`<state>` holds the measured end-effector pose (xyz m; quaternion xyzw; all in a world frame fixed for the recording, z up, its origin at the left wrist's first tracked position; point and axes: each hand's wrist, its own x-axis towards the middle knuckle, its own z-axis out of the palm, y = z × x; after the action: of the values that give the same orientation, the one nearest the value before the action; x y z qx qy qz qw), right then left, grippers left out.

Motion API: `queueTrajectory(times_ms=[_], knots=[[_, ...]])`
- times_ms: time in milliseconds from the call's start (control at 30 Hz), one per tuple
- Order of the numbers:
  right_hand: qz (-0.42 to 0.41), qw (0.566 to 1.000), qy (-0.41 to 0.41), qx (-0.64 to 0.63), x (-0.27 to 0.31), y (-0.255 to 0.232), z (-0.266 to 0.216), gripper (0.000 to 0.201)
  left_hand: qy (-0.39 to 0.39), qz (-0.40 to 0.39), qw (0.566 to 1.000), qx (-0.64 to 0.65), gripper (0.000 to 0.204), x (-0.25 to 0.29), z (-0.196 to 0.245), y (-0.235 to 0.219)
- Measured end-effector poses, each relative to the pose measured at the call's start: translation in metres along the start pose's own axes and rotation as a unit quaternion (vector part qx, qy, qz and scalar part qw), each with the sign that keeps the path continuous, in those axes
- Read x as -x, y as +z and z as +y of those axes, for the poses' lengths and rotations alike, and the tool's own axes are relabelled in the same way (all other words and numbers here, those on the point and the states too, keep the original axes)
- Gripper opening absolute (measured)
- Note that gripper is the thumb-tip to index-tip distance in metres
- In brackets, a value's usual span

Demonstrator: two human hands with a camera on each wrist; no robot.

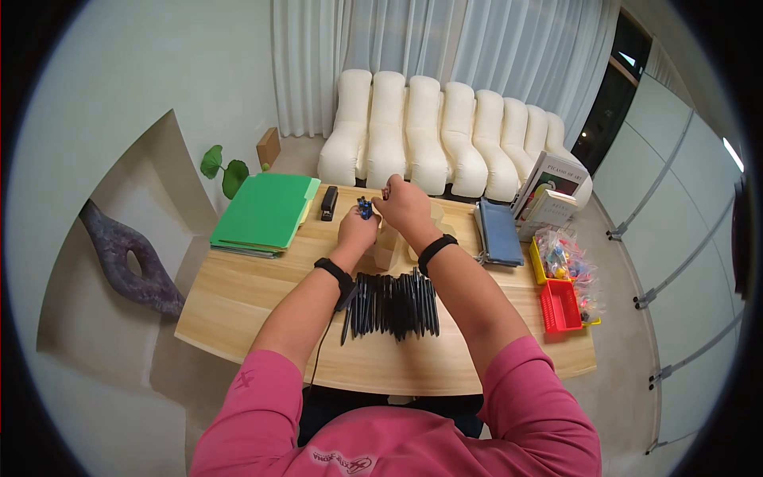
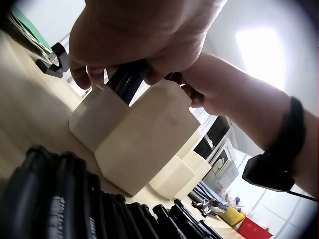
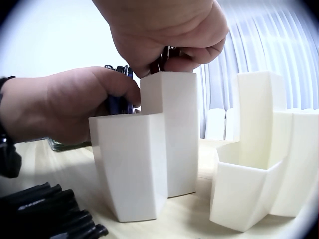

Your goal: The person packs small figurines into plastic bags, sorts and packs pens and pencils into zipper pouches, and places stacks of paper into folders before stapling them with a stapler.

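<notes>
A cream multi-part pen holder (image 3: 127,169) stands on the table beneath both hands. My left hand (image 1: 359,229) grips a bunch of dark blue pens (image 1: 365,207) at the lower compartment's opening; their clips show above the thumb in the right wrist view. Over the taller compartment's rim, my right hand (image 1: 407,208) pinches dark red pens (image 3: 167,54) with shiny clips, mostly hidden by its fingers. Nearer my body lies a row of black pens (image 1: 393,306). To the right is a second cream holder (image 3: 244,184), with no pens visible in it.
A green folder stack (image 1: 266,211) and a black stapler (image 1: 329,203) lie at the left. On the right are a blue binder (image 1: 500,232), upright books (image 1: 548,187), a red basket (image 1: 561,306) and a yellow basket (image 1: 537,263) with bagged items. A white sofa (image 1: 429,135) stands behind.
</notes>
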<state>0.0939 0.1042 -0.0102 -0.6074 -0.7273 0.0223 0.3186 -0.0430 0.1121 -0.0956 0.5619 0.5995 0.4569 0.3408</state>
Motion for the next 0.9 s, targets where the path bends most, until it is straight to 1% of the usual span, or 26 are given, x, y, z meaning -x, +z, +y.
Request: queueTrajectory(times_ms=[33, 67, 100, 167, 233, 300, 367, 400, 433, 500, 533, 567, 600, 633, 667, 700, 733, 767, 800, 833, 867, 900], knots=[[0.003, 1.000, -0.001, 0.000, -0.004, 0.008, 0.004, 0.033, -0.015, 0.001, 1.000, 0.015, 0.031, 0.002, 0.001, 0.001], [0.031, 0.999, -0.012, 0.005, -0.008, 0.016, 0.008, 0.028, -0.005, 0.022, 1.000, 0.016, 0.030, 0.003, 0.001, 0.001], [0.059, 0.998, -0.022, 0.010, -0.009, 0.018, 0.008, 0.024, -0.003, 0.023, 1.000, 0.016, 0.030, 0.005, 0.008, 0.000], [0.065, 0.997, -0.032, -0.004, -0.011, 0.021, 0.012, 0.021, 0.023, 0.106, 0.994, 0.011, 0.030, 0.009, 0.017, -0.004], [0.069, 0.997, -0.039, -0.021, -0.012, 0.017, 0.011, 0.019, 0.020, 0.116, 0.993, 0.009, 0.030, 0.003, 0.022, -0.012], [0.061, 0.997, -0.039, -0.018, -0.015, 0.009, 0.009, 0.019, 0.045, 0.141, 0.987, 0.060, 0.029, -0.004, 0.029, -0.025], [0.064, 0.997, -0.036, -0.016, -0.017, -0.002, 0.005, 0.019, 0.073, 0.134, 0.978, 0.143, 0.029, -0.012, 0.035, -0.040], [0.087, 0.995, -0.043, -0.016, -0.018, -0.010, 0.000, 0.019, 0.104, 0.141, 0.967, 0.187, 0.028, -0.006, 0.050, -0.053], [0.110, 0.993, -0.049, -0.015, -0.021, -0.021, -0.004, 0.019, 0.115, 0.110, 0.960, 0.231, 0.028, 0.004, 0.067, -0.070], [0.130, 0.989, -0.061, -0.037, -0.024, -0.044, -0.015, 0.020, 0.101, 0.054, 0.962, 0.247, 0.022, 0.016, 0.086, -0.104], [0.133, 0.988, -0.052, -0.063, -0.024, -0.059, -0.023, 0.020, 0.092, 0.052, 0.964, 0.243, 0.022, 0.027, 0.098, -0.123], [0.135, 0.986, -0.041, -0.090, -0.023, -0.073, -0.033, 0.021, 0.030, -0.029, 0.976, 0.214, 0.021, 0.040, 0.108, -0.142], [0.134, 0.986, -0.031, -0.097, -0.021, -0.086, -0.044, 0.022, -0.034, -0.110, 0.976, 0.184, 0.021, 0.050, 0.105, -0.154], [0.135, 0.985, -0.020, -0.105, -0.019, -0.094, -0.055, 0.024, -0.047, -0.113, 0.976, 0.179, 0.021, 0.054, 0.089, -0.159], [0.127, 0.986, -0.011, -0.109, -0.016, -0.097, -0.062, 0.024, -0.064, -0.131, 0.985, 0.089, 0.023, 0.057, 0.072, -0.164], [0.031, 0.989, 0.003, -0.145, -0.012, -0.095, -0.069, 0.025, -0.080, -0.150, 0.986, -0.003, 0.025, 0.062, 0.059, -0.168], [-0.062, 0.981, 0.015, -0.181, -0.007, -0.095, -0.080, 0.026, -0.070, -0.153, 0.975, -0.147, 0.031, 0.074, 0.055, -0.174], [-0.154, 0.976, 0.026, -0.149, 0.003, -0.090, -0.094, 0.027, -0.073, -0.157, 0.973, -0.152, 0.031, 0.081, 0.042, -0.176], [-0.247, 0.964, 0.038, -0.094, 0.010, -0.071, -0.103, 0.026, -0.114, -0.163, 0.962, -0.186, 0.034, 0.087, 0.021, -0.176], [-0.271, 0.957, 0.041, -0.090, 0.025, -0.050, -0.109, 0.032, -0.151, -0.167, 0.949, -0.220, 0.038, 0.093, 0.004, -0.176], [-0.326, 0.942, 0.047, -0.063, 0.028, -0.006, -0.105, 0.032, -0.172, -0.184, 0.939, -0.233, 0.037, 0.099, -0.006, -0.175], [-0.362, 0.927, 0.067, -0.077, 0.045, 0.001, -0.112, 0.032, -0.194, -0.201, 0.928, -0.246, 0.036, 0.104, -0.019, -0.175]])
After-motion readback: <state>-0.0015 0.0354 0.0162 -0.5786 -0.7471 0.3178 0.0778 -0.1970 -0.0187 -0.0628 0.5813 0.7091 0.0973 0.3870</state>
